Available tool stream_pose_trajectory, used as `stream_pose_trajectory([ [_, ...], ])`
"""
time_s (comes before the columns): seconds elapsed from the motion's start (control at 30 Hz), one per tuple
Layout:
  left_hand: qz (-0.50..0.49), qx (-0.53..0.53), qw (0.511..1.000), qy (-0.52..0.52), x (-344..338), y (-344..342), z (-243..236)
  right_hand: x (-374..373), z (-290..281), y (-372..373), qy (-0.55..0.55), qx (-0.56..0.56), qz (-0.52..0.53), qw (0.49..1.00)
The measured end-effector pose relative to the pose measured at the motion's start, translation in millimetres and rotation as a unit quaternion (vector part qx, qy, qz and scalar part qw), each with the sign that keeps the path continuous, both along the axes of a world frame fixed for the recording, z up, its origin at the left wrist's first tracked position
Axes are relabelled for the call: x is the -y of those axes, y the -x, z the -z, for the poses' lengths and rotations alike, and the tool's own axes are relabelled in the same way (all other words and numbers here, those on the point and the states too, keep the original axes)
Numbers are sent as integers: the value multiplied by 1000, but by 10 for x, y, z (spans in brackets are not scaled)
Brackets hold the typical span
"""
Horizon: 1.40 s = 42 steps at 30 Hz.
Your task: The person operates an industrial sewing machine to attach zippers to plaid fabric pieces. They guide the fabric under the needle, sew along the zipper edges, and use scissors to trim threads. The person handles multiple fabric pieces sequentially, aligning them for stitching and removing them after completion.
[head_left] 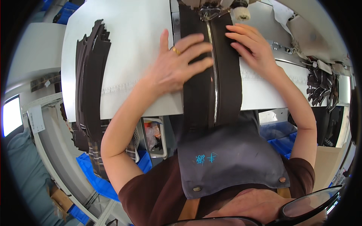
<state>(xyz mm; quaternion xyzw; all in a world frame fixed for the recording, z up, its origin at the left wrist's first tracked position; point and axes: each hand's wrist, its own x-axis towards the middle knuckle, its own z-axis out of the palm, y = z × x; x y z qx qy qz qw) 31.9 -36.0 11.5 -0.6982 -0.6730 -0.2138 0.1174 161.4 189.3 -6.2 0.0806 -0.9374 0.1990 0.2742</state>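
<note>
Steadying dark fabric (230,83) | left hand (181,66) spread, right hand (253,47) loosely curved | silver zip (216,90) apparently part-sewn; remainder overhangs front edge of tabletop (132,37)

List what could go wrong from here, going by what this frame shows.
1. The bare right hand is close to the silver metal presser foot; its fingertips might get pinched if they stray closer.
2. The long dark-brown fabric strip runs past the table's front edge toward the dark-grey apron; drag there could skew the straight silver zipper.
3. The stacked dark-brown strips overhang too, and might slip off.
</note>
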Motion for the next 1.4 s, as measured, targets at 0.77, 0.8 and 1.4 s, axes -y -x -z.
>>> stream_pose_trajectory([
  [0.77,-9,135,983,125,533,-410,4,611,-459,-813,-10,257,-167,952],
  [0.8,-11,137,982,126,544,-415,6,534,-418,-782,40,248,-180,951],
  [1.4,-31,-5,998,50,542,-510,-44,839,-163,-699,-87,110,-48,989],
])
